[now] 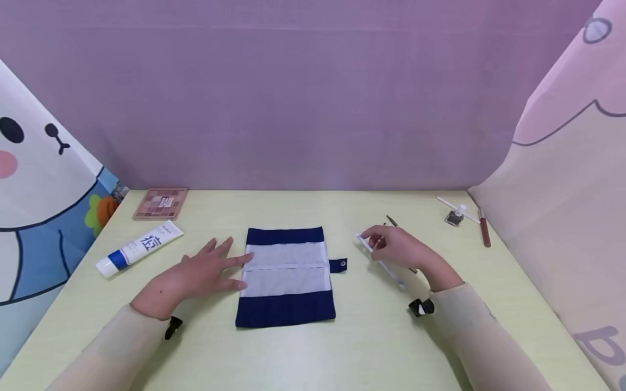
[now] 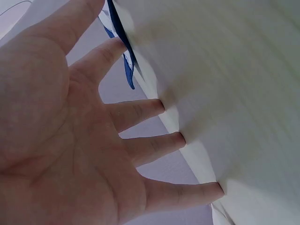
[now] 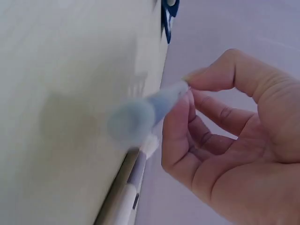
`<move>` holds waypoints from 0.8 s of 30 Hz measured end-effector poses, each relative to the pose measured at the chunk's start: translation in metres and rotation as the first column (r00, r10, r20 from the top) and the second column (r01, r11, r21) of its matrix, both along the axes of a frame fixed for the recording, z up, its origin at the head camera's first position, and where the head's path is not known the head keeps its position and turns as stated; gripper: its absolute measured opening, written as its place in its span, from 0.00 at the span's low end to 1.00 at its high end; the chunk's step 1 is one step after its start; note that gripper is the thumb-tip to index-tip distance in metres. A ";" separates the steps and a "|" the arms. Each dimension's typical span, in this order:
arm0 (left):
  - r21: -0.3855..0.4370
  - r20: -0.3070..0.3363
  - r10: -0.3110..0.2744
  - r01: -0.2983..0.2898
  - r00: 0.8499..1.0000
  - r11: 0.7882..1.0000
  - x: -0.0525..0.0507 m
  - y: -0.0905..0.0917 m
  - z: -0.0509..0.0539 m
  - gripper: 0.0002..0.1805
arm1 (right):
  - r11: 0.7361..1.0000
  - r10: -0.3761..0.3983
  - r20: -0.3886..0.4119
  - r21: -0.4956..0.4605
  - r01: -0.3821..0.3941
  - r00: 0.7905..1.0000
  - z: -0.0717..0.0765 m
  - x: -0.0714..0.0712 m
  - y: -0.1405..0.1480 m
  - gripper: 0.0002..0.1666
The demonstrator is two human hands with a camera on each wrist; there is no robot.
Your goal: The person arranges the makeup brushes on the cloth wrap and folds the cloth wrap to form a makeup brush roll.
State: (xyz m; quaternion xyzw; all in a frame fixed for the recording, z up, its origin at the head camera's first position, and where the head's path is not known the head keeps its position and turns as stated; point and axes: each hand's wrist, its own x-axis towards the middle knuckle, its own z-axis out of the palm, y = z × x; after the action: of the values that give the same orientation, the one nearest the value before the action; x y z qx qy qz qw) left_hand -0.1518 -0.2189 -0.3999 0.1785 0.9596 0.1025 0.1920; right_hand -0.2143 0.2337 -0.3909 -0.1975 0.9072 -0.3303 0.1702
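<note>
A navy fabric pouch (image 1: 286, 309) with pale inner pockets lies unfolded on the table. At its right edge a short snap tab (image 1: 338, 265) sticks out. My left hand (image 1: 202, 271) has its fingers spread; the thumb and index finger rest on the pouch's left edge, the other fingertips on the table. To the pouch's right, my right hand (image 1: 401, 247) pinches a slim white stick (image 1: 393, 274) between thumb and fingers. Up close in the right wrist view, the stick (image 3: 164, 101) is blurred and its kind unclear. Partly behind that hand lies a thin dark stick (image 1: 392, 220).
A white and blue tube (image 1: 146, 244) and a pink makeup palette (image 1: 160, 204) lie at the left. At the back right are a small dark bottle (image 1: 455, 217), a white stick (image 1: 446, 203) and a brown-handled brush (image 1: 484, 231). Cloth walls enclose the table (image 1: 303, 358).
</note>
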 end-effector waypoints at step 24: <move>0.039 0.014 0.025 -0.026 1.000 0.999 0.000 0.003 0.002 0.43 | 0.963 0.078 0.102 -0.266 -0.049 0.992 0.016 -0.022 -0.069 0.29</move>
State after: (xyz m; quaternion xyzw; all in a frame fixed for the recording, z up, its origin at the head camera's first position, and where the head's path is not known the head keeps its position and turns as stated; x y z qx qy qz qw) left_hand -0.1522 -0.2163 -0.3976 0.1693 0.9582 0.1251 0.1937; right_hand -0.2366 0.1650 -0.3747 -0.2287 0.8376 -0.4525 0.2034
